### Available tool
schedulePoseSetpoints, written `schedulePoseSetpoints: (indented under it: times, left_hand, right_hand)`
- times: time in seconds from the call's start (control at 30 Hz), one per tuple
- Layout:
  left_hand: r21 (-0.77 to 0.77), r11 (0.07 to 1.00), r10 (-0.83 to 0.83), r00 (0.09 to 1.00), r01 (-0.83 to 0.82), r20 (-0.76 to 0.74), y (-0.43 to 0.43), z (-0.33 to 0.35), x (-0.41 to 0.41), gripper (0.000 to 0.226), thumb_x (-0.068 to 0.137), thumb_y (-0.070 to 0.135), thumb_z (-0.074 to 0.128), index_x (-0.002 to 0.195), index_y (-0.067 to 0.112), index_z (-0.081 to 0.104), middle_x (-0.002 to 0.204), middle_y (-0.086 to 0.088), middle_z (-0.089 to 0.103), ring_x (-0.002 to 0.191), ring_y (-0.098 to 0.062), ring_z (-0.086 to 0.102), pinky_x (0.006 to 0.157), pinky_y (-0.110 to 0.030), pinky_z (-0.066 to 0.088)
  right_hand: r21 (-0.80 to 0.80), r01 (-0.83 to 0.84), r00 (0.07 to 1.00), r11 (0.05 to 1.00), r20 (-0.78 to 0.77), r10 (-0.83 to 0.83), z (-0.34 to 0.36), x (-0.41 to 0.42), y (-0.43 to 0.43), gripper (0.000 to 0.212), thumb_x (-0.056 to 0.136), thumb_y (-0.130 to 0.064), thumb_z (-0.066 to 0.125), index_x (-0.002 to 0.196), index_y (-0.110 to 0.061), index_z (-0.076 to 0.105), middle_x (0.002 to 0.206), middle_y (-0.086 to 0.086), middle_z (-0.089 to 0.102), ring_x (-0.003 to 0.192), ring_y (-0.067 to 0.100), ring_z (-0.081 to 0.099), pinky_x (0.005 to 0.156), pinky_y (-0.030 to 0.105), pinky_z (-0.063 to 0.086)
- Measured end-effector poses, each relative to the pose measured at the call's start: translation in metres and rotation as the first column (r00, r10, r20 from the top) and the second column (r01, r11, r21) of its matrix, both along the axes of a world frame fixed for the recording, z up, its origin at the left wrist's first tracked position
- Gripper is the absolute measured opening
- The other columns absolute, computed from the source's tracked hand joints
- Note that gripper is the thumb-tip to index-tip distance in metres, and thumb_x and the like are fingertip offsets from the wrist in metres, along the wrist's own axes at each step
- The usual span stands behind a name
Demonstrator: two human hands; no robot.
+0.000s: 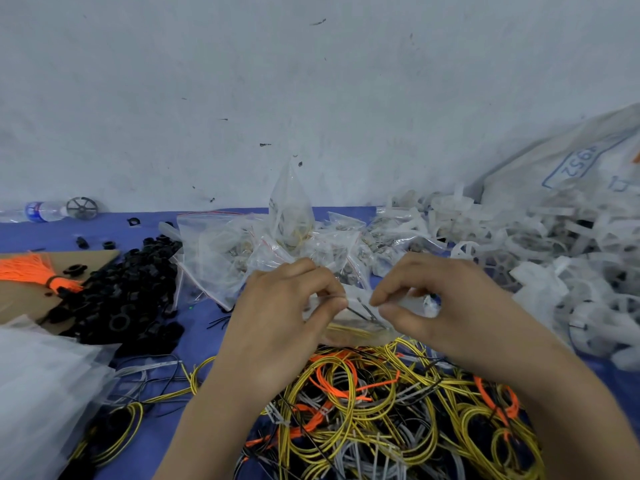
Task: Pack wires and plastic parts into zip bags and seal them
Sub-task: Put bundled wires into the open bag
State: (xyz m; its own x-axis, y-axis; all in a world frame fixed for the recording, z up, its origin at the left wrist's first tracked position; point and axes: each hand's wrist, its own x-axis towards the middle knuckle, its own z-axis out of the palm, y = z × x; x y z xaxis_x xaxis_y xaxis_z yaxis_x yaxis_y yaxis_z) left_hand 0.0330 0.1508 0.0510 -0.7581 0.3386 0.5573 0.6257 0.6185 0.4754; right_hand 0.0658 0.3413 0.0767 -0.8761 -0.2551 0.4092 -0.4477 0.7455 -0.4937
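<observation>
Workshop: heaped wires (381, 410), plastic parts (554, 244).

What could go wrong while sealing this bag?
1. The thin black wire ends lie close to where the left hand and right hand pinch the clear plastic zip bag. They may catch in the zip and leave a gap.
2. The bag is held just above the tangled pile of yellow, orange and grey wires, so a loose loop could snag it.

Blue table cover (207, 344), yellow-and-black striped wires (346, 410), orange wires (332, 386), black plastic parts (128, 292), seemingly translucent white wheels (540, 251).
</observation>
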Motion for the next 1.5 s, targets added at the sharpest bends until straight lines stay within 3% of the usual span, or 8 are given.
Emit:
schedulePoseSetpoints:
  times: [0.43,0.57,0.8,0.9,1.03,1.27,1.37,1.5]
  left_hand:
    - [0.031,1.0,0.001,0.998,0.002,-0.07,0.005,-0.004,-0.004,0.008,0.085,0.024,0.068,0.077,0.025,0.067,0.077,0.014,0.057,0.072,-0.004,0.05,0.071,-0.027,0.036]
    - [0.063,0.998,0.001,0.994,0.006,-0.107,0.003,-0.003,-0.006,0.011,0.085,0.024,0.068,0.075,0.019,0.069,0.075,0.013,0.056,0.073,-0.005,0.051,0.064,-0.011,0.036]
    - [0.118,0.992,-0.021,0.993,0.035,-0.115,0.0,-0.002,-0.005,0.015,0.081,0.028,0.062,0.076,0.016,0.069,0.075,0.011,0.058,0.073,-0.004,0.053,0.065,-0.012,0.038]
    - [0.107,0.994,-0.014,0.994,0.026,-0.109,0.003,-0.003,-0.004,0.016,0.082,0.032,0.061,0.076,0.018,0.068,0.075,0.01,0.057,0.073,-0.004,0.052,0.063,-0.017,0.037]
    - [0.134,0.991,0.02,0.994,-0.005,-0.106,0.005,-0.004,-0.004,0.014,0.082,0.031,0.061,0.075,0.02,0.067,0.074,0.01,0.057,0.072,-0.006,0.052,0.062,-0.019,0.038]
    - [0.129,0.991,0.051,0.996,-0.042,-0.071,0.002,0.0,-0.001,0.009,0.085,0.024,0.067,0.076,0.023,0.066,0.076,0.009,0.061,0.075,-0.008,0.054,0.065,-0.018,0.039]
    - [0.128,0.99,0.065,0.994,-0.053,-0.091,-0.002,0.003,0.001,0.008,0.084,0.021,0.068,0.076,0.023,0.066,0.074,0.01,0.06,0.076,-0.009,0.053,0.064,-0.013,0.037]
    - [0.105,0.992,0.074,0.993,-0.065,-0.087,-0.007,0.005,-0.002,0.01,0.084,0.016,0.069,0.077,0.023,0.067,0.075,0.015,0.059,0.076,-0.006,0.053,0.067,-0.009,0.035]
  right_hand:
    - [0.083,0.002,0.984,0.997,0.176,-0.017,-0.008,-0.005,0.003,0.02,0.084,-0.039,0.061,0.102,-0.039,0.069,0.107,-0.02,0.067,0.098,-0.007,0.058,0.089,0.024,0.049]
    - [-0.118,-0.063,0.982,0.991,0.169,0.082,-0.013,-0.013,-0.004,0.018,0.082,-0.022,0.07,0.097,-0.03,0.074,0.091,-0.032,0.064,0.096,-0.018,0.056,0.085,0.003,0.04]
    - [-0.163,-0.121,0.978,0.979,0.152,0.146,-0.014,-0.015,-0.012,0.013,0.085,-0.011,0.066,0.083,-0.022,0.074,0.087,-0.006,0.069,0.084,0.009,0.062,0.083,0.033,0.047]
    - [-0.118,-0.143,0.97,0.983,0.183,0.163,-0.012,-0.013,-0.012,0.026,0.083,-0.011,0.065,0.063,-0.029,0.063,0.076,-0.011,0.06,0.07,0.007,0.054,0.073,0.028,0.044]
    - [-0.075,-0.134,0.962,0.988,0.23,0.148,-0.013,-0.012,-0.015,0.028,0.085,-0.02,0.062,0.06,-0.009,0.057,0.071,-0.014,0.049,0.067,0.007,0.05,0.073,0.029,0.041]
    - [0.085,0.018,0.999,0.996,0.045,-0.022,-0.008,-0.009,-0.014,0.007,0.086,-0.028,0.065,0.085,-0.029,0.072,0.078,-0.017,0.061,0.075,-0.003,0.055,0.067,0.012,0.04]
    - [-0.004,0.036,0.996,0.999,-0.086,-0.036,-0.006,-0.008,-0.011,0.011,0.082,-0.018,0.071,0.088,-0.025,0.075,0.077,-0.015,0.066,0.078,-0.005,0.057,0.068,0.005,0.04]
    - [-0.178,0.015,0.994,0.984,-0.105,-0.034,-0.008,-0.008,-0.011,0.027,0.081,-0.016,0.073,0.081,-0.041,0.064,0.072,-0.014,0.069,0.073,0.001,0.063,0.069,0.017,0.048]
